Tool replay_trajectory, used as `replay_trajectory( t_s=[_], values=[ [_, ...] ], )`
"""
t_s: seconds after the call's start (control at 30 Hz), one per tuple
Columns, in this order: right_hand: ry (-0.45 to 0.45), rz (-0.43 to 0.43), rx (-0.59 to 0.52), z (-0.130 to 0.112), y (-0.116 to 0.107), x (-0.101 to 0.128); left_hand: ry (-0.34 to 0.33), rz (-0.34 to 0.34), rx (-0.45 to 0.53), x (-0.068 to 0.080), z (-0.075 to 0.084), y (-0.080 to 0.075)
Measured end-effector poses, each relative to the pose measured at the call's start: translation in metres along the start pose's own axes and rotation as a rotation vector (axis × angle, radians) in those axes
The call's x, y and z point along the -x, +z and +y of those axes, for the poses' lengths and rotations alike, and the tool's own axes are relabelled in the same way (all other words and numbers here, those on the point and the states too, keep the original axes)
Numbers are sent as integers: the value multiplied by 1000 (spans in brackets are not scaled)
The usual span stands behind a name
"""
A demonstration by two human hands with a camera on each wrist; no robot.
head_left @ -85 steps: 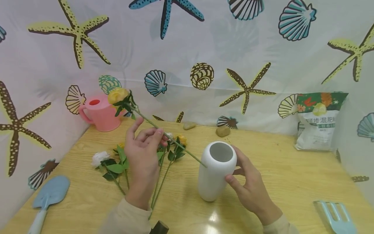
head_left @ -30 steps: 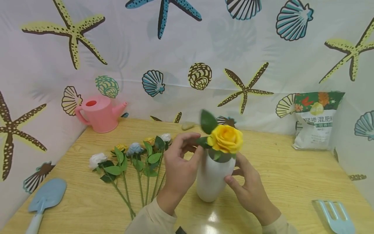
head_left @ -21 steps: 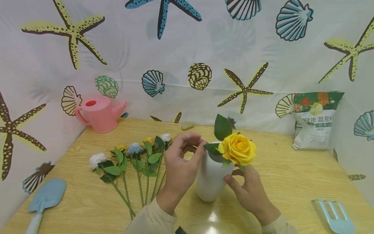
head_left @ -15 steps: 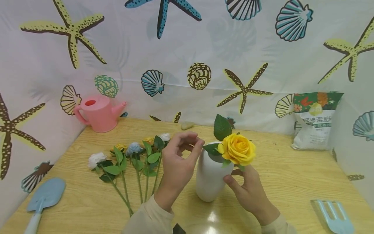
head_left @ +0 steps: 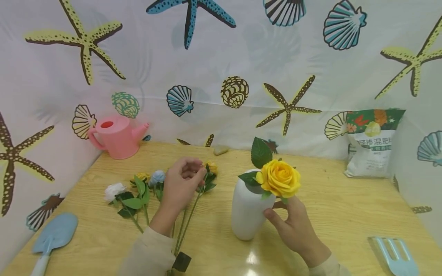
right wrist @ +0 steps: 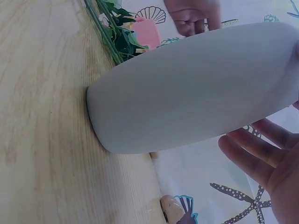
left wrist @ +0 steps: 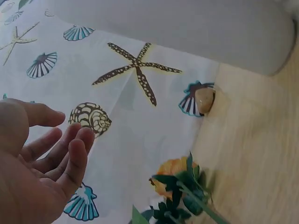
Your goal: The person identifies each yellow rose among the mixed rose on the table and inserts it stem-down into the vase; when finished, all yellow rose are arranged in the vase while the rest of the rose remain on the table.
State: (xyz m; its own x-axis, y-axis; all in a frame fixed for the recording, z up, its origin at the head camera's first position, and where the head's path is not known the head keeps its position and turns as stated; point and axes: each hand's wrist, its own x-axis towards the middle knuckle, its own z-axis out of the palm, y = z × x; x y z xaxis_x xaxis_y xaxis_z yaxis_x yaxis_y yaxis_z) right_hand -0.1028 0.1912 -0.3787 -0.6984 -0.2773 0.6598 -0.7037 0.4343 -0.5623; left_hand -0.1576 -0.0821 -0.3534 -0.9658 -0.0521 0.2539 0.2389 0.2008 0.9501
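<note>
A white vase (head_left: 246, 218) stands on the wooden table, with a yellow rose (head_left: 280, 178) and its green leaves leaning out over the right of its mouth. My right hand (head_left: 297, 228) holds the vase from the right, thumb in front and fingers behind; the right wrist view has those fingers along the vase's side (right wrist: 187, 88). Above the lying flowers hovers my left hand (head_left: 181, 186), its fingers loosely bent round nothing, as the left wrist view confirms (left wrist: 46, 158). Near it lie a white rose (head_left: 114, 191), a blue rose (head_left: 157, 178) and another yellow rose (head_left: 211, 167), partly covered by hand and sleeve.
A pink watering can (head_left: 119, 140) stands at the back left, a fertilizer bag (head_left: 373, 149) at the back right. A light blue trowel (head_left: 56, 232) lies left and a blue hand fork (head_left: 397, 255) right. One stone (head_left: 221, 150) sits by the patterned backdrop.
The yellow rose went from my left hand into the vase and tipped right. My left hand then let go and moved left over the other flowers. My right hand stays on the vase.
</note>
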Motion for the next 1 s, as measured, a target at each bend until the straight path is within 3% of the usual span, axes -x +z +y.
replay_trajectory(
  t_s=[0.17, 0.37, 0.57, 0.8, 1.0],
  values=[
    [27, 6, -6, -1, 1, 3, -68, -118, -290, 6, -18, -12],
    [19, 21, -3, -1, 2, 4, -129, -276, -546, 9, -35, -14],
    [6, 21, 3, -1, 2, 3, -73, -329, -787, 12, -45, -8],
    [4, 16, -3, 0, 3, 1, -102, -319, -789, 15, -47, -1],
    [18, 9, 2, 1, 3, 2, -86, -304, -807, 17, -50, 2]
  ],
)
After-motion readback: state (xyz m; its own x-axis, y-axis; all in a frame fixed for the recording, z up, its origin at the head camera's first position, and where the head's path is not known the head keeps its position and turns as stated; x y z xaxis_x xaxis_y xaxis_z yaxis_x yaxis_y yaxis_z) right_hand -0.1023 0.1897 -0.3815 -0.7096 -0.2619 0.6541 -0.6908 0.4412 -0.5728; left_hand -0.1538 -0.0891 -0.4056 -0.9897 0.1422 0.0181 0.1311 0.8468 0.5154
